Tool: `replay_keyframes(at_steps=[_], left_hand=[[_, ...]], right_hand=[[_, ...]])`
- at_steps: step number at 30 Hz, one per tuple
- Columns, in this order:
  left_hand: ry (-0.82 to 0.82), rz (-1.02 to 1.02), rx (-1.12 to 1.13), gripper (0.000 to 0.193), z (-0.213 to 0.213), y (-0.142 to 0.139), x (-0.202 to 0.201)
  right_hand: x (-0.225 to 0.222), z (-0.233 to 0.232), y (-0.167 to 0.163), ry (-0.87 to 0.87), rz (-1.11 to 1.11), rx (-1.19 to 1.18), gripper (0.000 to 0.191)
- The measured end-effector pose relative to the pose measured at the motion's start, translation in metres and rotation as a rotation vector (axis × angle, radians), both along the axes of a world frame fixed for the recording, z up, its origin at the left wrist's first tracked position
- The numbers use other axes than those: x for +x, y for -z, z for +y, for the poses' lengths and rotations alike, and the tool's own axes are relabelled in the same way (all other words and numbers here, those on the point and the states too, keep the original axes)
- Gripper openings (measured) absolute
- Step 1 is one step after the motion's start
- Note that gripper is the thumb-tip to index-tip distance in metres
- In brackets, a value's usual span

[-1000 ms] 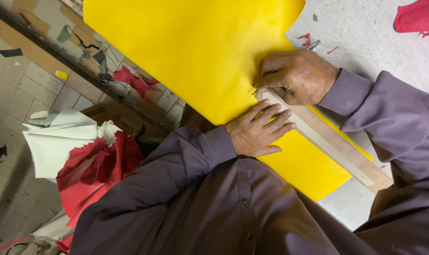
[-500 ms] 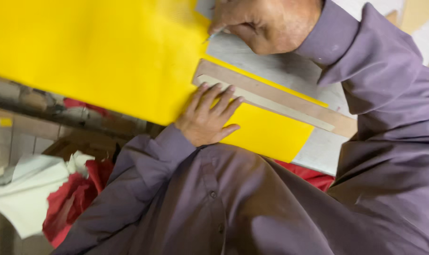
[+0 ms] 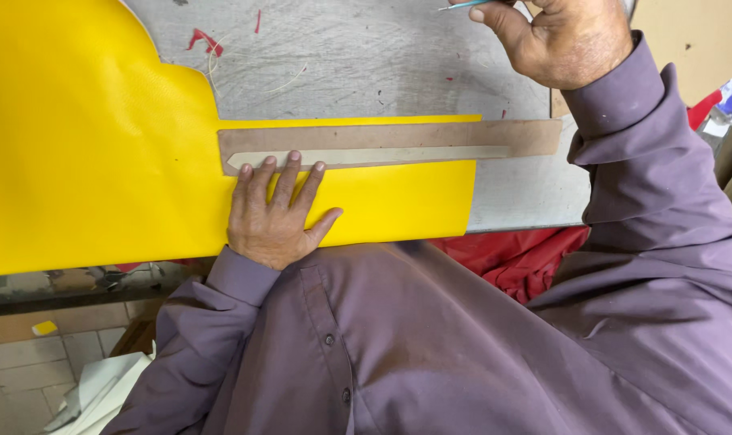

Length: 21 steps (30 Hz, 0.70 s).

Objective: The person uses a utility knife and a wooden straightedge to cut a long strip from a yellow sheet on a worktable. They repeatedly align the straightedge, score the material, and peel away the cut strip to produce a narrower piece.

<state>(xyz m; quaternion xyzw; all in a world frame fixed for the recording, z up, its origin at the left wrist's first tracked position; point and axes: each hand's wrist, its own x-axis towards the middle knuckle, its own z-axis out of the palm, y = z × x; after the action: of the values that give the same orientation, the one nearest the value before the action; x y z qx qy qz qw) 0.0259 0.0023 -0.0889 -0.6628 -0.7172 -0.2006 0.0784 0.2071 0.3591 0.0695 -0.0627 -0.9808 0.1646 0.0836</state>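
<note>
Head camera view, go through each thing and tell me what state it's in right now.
Yellow sheet: flat on the table, near edge overhanging.
Long brown template: flat, partly on the sheet.
Left hand: fingers spread, pressing sheet and template.
Right hand: raised, closed on a thin tool.

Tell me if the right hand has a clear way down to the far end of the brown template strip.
Probably yes. The right hand is raised over the bare grey table, pinching a thin tool, and nothing lies between it and the brown template strip. The left hand presses only the other end.
</note>
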Motion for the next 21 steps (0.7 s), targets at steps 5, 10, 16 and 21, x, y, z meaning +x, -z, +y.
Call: replay_keyframes(at_steps=[5,10,16,21], left_hand=[[0.001,-0.006,-0.030,0.063,0.002,-0.003,0.004],[-0.017,-0.040,-0.036,0.064,0.001,-0.002,0.000],[-0.038,-0.132,-0.033,0.070,-0.009,0.006,-0.009],[-0.046,-0.206,0.008,0.072,-0.016,0.012,-0.013]], right_hand=[[0.022,-0.008,-0.005,0.073,-0.002,0.066,0.014],[-0.020,-0.031,-0.010,-0.030,-0.008,-0.065,0.022],[-0.115,-0.090,0.013,-0.289,-0.054,-0.267,0.026],[-0.189,-0.135,0.050,-0.608,-0.113,-0.269,0.029]])
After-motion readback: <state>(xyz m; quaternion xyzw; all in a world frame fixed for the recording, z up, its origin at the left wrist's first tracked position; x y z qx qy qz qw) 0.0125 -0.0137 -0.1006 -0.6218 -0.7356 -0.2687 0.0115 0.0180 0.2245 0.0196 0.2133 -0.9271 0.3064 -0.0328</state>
